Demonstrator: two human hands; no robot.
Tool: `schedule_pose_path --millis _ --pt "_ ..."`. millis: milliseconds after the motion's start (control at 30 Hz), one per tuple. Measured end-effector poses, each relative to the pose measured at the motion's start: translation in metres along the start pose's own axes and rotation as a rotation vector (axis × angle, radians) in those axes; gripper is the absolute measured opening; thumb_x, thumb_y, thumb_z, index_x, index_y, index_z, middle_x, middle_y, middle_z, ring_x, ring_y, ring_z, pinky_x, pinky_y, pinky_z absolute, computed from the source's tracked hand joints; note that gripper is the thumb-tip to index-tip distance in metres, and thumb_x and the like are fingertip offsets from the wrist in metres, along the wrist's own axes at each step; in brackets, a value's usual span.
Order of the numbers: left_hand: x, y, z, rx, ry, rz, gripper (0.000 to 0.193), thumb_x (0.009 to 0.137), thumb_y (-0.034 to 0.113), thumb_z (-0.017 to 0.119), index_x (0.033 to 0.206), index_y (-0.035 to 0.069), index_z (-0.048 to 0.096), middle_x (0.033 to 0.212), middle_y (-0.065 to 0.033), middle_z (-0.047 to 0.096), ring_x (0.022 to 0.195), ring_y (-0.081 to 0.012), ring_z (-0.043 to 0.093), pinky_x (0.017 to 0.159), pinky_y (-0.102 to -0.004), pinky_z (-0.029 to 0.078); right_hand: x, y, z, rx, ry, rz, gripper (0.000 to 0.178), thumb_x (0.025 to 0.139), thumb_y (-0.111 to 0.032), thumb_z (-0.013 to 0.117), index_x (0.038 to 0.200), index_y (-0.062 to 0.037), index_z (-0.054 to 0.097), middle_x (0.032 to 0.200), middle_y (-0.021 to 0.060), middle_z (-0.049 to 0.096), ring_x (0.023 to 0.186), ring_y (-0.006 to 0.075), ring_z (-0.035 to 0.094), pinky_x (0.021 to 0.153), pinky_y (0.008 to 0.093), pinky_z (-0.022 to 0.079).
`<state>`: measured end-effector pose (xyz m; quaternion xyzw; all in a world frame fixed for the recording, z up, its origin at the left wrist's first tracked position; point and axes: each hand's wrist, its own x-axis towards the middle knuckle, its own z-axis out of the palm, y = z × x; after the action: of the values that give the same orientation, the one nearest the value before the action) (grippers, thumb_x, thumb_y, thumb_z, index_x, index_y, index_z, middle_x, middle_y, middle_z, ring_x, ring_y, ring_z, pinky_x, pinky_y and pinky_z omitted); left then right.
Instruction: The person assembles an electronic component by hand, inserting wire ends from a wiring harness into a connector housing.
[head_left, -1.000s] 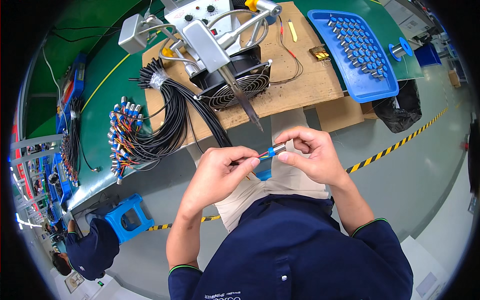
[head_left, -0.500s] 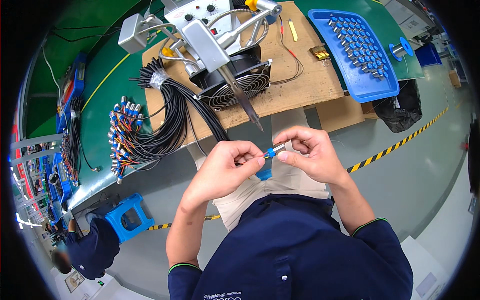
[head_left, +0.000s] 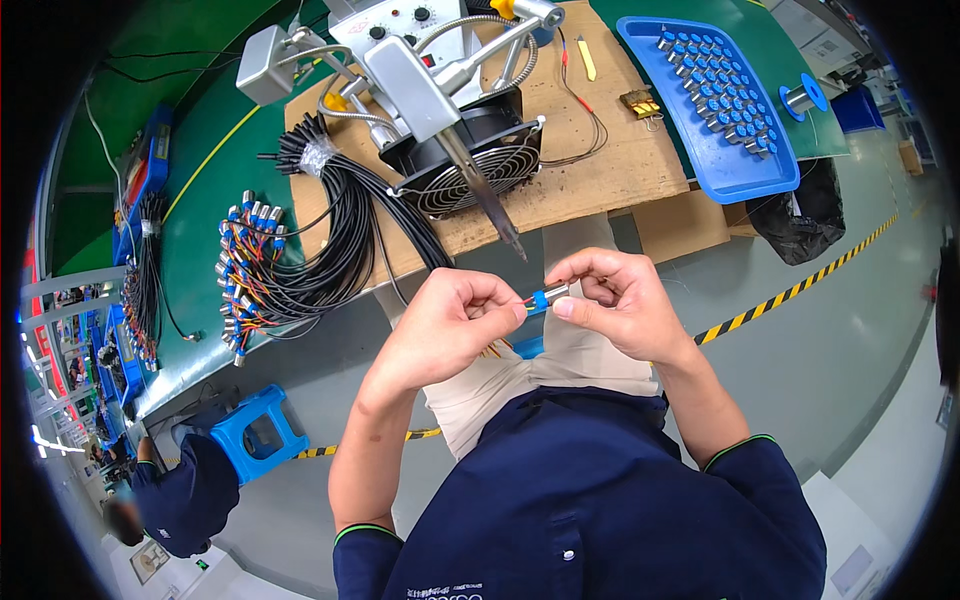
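Note:
My right hand [head_left: 615, 305] pinches a small cylindrical metal connector with a blue end [head_left: 542, 301] between thumb and fingers. Thin coloured wires [head_left: 524, 305] meet its blue end, and my left hand [head_left: 465, 325] is closed on them, thumb against forefinger. Both hands meet in front of my body, just below the pointed tip of a soldering iron [head_left: 512, 243] held on a stand. From the bench edge, a bundle of black cables [head_left: 350, 210] runs toward my left hand; its other ends fan out into several blue-and-silver connectors [head_left: 245, 270].
A black fan with a wire guard [head_left: 480, 165] sits on cardboard [head_left: 620, 150] behind the iron. At right are a blue tray [head_left: 720, 185] of metal connectors and a solder spool [head_left: 803, 97]. A blue stool [head_left: 262, 435] and another person [head_left: 190, 495] are at lower left.
My left hand has shifted slightly left and up, showing a little more of the wires beside the connector. My right hand keeps its pinch nearly in place.

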<state>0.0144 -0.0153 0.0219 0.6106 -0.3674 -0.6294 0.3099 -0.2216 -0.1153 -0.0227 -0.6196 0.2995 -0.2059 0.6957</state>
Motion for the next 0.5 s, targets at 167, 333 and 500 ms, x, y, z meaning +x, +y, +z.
schedule_pose_path --millis 167,333,500 --pt "0.005 -0.001 -0.001 -0.076 0.018 0.012 0.018 0.101 0.012 0.077 0.103 -0.006 0.08 0.084 0.004 0.07 0.074 -0.0009 0.056 0.066 -0.021 0.045 0.003 0.0 0.0 0.063 -0.004 0.036 0.029 0.092 -0.013 0.086 0.115 0.0015 0.078 0.073 -0.0108 0.05 0.063 -0.001 0.031 0.058 0.0214 0.029" --pt "0.007 0.006 -0.003 -0.113 0.019 0.013 0.019 0.1 0.013 0.078 0.103 -0.005 0.08 0.086 0.0032 0.071 0.076 -0.002 0.059 0.068 -0.0219 0.047 0.008 0.002 0.0 0.163 0.002 0.06 0.028 0.094 -0.012 0.085 0.116 0.0031 0.077 0.076 -0.0101 0.055 0.063 -0.0018 0.031 0.057 0.0203 0.029" --pt "0.007 0.008 -0.003 -0.138 0.035 0.012 0.02 0.1 0.015 0.079 0.103 -0.004 0.08 0.08 0.005 0.067 0.071 -0.0013 0.055 0.063 -0.0216 0.043 0.013 0.0 0.0 0.252 0.002 0.086 0.027 0.096 -0.011 0.085 0.116 0.0045 0.076 0.087 -0.0037 0.069 0.066 -0.0027 0.044 0.06 0.0186 0.037"
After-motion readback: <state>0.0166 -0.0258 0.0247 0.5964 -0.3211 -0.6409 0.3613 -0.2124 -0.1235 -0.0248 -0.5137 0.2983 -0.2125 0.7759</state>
